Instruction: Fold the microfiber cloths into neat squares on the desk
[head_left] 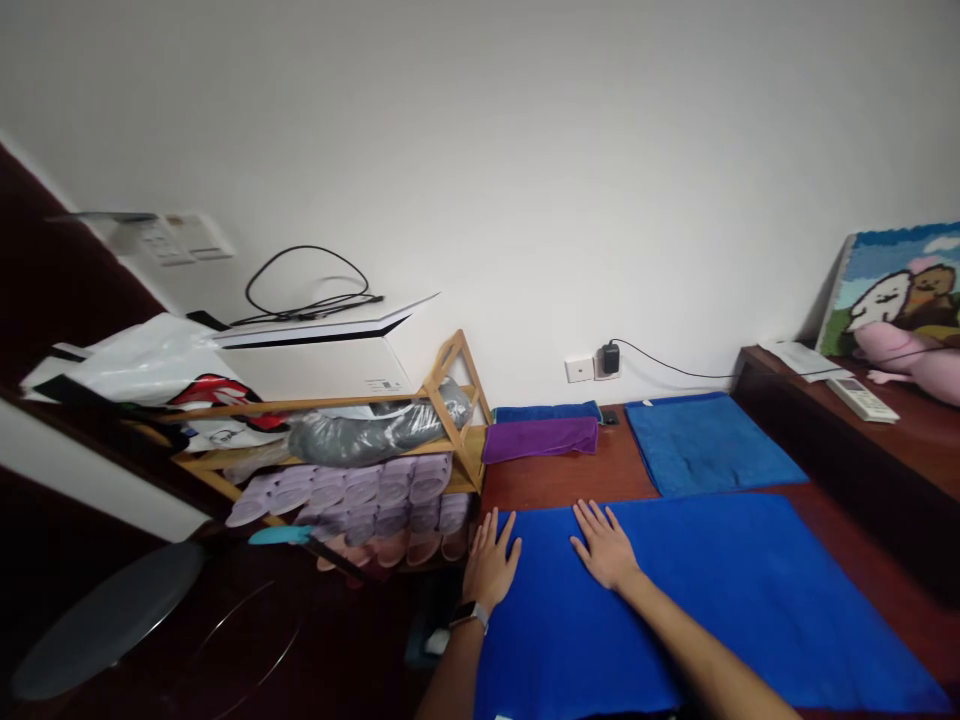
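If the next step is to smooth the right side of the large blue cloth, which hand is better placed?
Probably the right hand: it lies flat, farther in on the large blue cloth, while the left hand rests at its left edge.

Both bare hands were observed palm down, apart, with neither gripping anything. The left hand [491,565] pointed forward, its thumb angled out to the right and its fingers slightly parted; its wrist carried a pale-banded, dark-faced rectangular watch [469,614]. The right hand [604,545] lay flat with fingers spread, its bare forearm [690,635] running diagonally in from the lower right.
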